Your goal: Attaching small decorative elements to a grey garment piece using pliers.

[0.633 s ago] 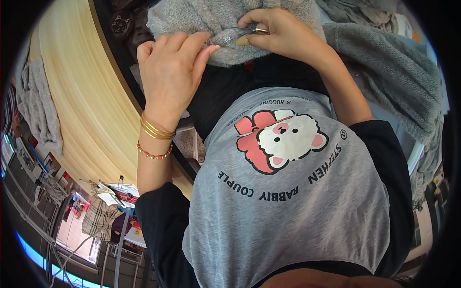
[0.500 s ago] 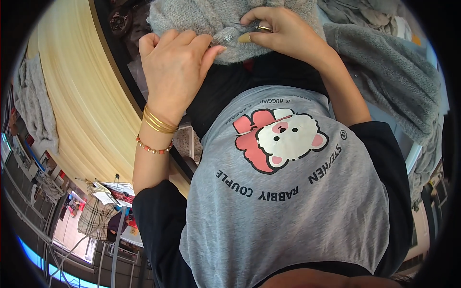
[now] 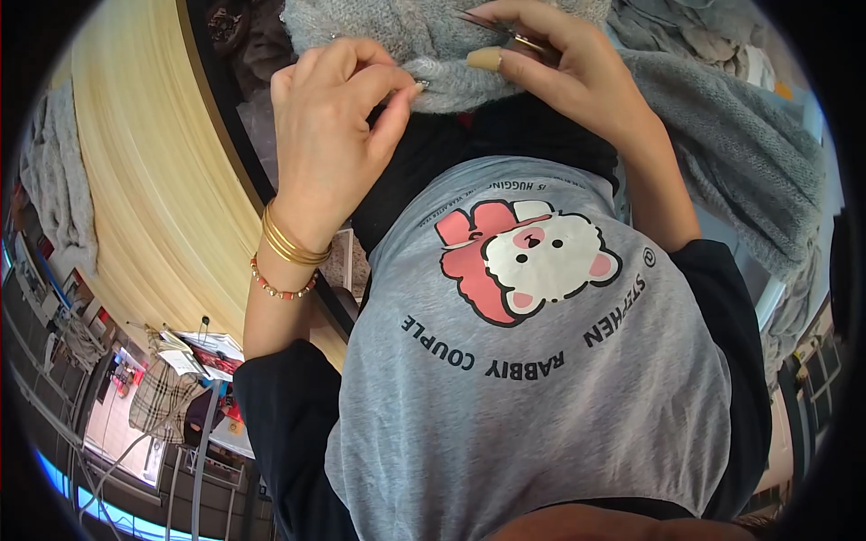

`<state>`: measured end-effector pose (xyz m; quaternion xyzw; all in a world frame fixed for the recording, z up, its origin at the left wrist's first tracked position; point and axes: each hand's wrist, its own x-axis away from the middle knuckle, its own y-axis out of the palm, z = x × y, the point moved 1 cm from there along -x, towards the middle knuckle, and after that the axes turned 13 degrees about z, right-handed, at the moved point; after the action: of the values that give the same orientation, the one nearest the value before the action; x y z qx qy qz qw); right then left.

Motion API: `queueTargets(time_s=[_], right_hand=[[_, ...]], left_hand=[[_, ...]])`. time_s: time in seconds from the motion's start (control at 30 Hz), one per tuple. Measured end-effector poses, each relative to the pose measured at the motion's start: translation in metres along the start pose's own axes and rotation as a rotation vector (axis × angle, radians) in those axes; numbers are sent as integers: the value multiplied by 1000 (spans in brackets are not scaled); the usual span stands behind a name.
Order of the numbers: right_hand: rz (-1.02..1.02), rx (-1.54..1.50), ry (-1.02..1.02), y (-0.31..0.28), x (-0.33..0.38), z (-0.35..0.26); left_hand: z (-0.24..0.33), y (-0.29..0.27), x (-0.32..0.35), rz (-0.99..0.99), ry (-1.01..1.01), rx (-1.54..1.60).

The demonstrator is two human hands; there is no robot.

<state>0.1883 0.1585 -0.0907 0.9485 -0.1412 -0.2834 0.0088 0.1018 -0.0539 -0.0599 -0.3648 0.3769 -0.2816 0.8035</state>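
Note:
A fuzzy light grey knitted garment (image 3: 361,20) lies bunched over my lap at the top. My left hand (image 3: 329,135) is closed in a pinch at its near edge, beside a small silvery bit (image 3: 421,83) too small to make out. To the right, my right hand (image 3: 577,77) is curled round small, pointed metal snips (image 3: 487,22), their tip toward the knit. A yellowish cover (image 3: 484,59) sits on that thumb. The snips' rear part is hidden in the palm.
A pale wooden table (image 3: 135,180) with a dark edge runs along my left, with a grey knit piece (image 3: 59,180) on its far side. More grey knitwear (image 3: 722,144) is heaped at the right. Papers (image 3: 203,352) and a checked cloth (image 3: 167,401) are at lower left.
My right hand has drawn slightly up and right from the knit, and the snips show more clearly. My left fingers have regathered into a pinch near the garment's edge.

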Motion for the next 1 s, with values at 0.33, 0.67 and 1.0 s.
queueTargets(time_s=[0.33,0.67,1.0], right_hand=[[-52,130,74,3,-14,-14],[-259,344,469,3,-11,-64],[-288,411,526,1,-8,-63]], left_hand=[[7,-1,-2,-33,-525,919],[6,1,2,30,-541,902],[6,2,2,94,-344,585]])
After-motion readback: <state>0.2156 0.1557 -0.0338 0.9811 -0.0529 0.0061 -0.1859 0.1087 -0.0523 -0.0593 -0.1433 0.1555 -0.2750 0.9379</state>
